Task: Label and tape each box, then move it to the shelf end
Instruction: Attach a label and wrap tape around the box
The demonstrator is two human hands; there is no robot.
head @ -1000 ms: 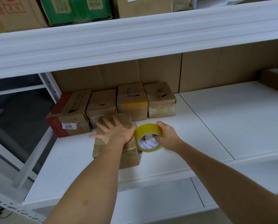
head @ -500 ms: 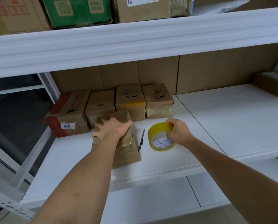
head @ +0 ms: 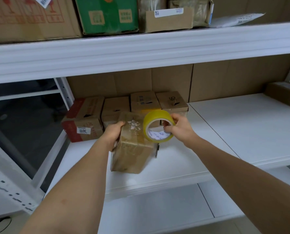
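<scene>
A small brown cardboard box (head: 132, 149) is tilted up off the white shelf (head: 242, 132), with torn label scraps on its top face. My left hand (head: 113, 134) grips its left upper edge. My right hand (head: 178, 128) holds a yellow tape roll (head: 157, 126) by its rim and core, right against the box's upper right corner. Behind them a row of several taped boxes (head: 115, 108) stands at the left end of the shelf, the leftmost one red and brown with a 3011 sticker (head: 81, 130).
A thin dark pen-like tool (head: 156, 150) lies on the shelf just right of the box. Another brown box (head: 283, 96) sits at the far right. The upper shelf (head: 140, 48) carries large cartons. A lower shelf (head: 157, 208) lies below.
My left hand has tipped and lifted the box from lying flat. My right hand has raised the tape roll off the shelf and brought it left against the box.
</scene>
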